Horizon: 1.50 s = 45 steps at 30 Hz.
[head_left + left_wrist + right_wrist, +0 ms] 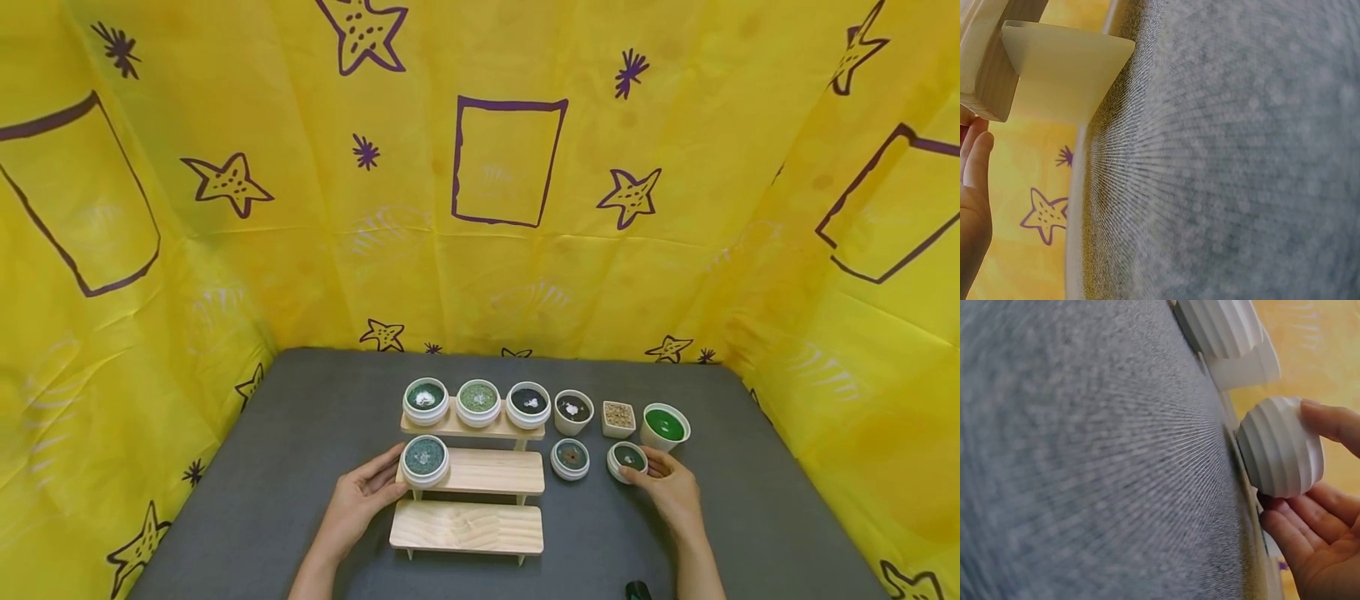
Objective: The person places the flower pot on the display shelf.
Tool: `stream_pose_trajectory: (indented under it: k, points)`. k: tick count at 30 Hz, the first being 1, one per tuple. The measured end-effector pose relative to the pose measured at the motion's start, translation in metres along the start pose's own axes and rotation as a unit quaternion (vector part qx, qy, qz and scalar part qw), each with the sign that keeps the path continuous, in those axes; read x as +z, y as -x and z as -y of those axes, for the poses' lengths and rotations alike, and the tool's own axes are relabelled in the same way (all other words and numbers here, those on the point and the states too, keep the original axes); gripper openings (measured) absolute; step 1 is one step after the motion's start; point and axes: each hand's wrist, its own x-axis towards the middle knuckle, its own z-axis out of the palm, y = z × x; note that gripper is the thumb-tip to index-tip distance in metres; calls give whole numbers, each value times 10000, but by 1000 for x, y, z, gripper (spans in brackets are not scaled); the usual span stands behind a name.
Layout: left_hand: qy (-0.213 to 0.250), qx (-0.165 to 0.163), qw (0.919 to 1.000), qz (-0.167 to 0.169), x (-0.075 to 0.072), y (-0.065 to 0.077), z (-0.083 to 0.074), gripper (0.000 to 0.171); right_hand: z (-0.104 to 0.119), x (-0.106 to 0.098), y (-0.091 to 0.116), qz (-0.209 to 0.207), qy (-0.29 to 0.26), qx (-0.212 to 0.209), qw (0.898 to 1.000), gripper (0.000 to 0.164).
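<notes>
My left hand (366,498) is at the left end of the middle wooden step, with thumb and fingers around the side of a white pot (424,461) of speckled blue-green filling. In the left wrist view only part of that hand (974,206) shows, beside a wooden board (997,69); the pot is out of sight there. At the right, my right hand (672,490) grips a small ribbed white pot (1282,449) with dark green filling, thumb on one side and fingers on the other. This pot stands on the grey tabletop or just above it; I cannot tell which.
Three filled pots (478,403) line the upper step. The lowest step (467,527) is bare wood. Right of the stand are a cup (573,412), a round pot (570,459), a square pot of grains (618,418) and a green-filled cup (665,426). A black object (637,590) lies near the front.
</notes>
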Motion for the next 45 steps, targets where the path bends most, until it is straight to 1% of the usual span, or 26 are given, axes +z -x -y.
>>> stream_pose_trajectory:
  k: [4, 11, 15, 17, 25, 31, 36, 45]
  points:
    - [-36, 3, 10000, 52, 0, 0, 0, 60, 4, -2, 1, -87, 0, 16, 10000, 59]
    - [-13, 5, 10000, 26, 0, 0, 0, 60, 20, -7, 6, -276, -248, 14, 9993, 58]
    - [7, 160, 9998, 108, -1, 0, -1, 59, 31, -9, 9, -295, -445, 52, 9986, 59]
    - [8, 235, 9996, 163, -1, 0, -1, 59, 37, -9, 11, -265, -528, 46, 9982, 59]
    - [78, 308, 9993, 220, -1, 0, 0, 58, 66, -8, 24, -99, -585, -192, 9981, 55]
    - [85, 300, 9993, 212, -1, 0, 0, 58, 82, -4, 35, 116, -651, -484, 9966, 54]
    - [56, 253, 9995, 174, -1, 0, -1, 58, 88, 3, 41, 294, -777, -783, 9935, 53]
    - [5, 187, 9998, 110, 0, 0, -2, 58, 92, 21, 53, 531, -692, -1020, 9910, 50]
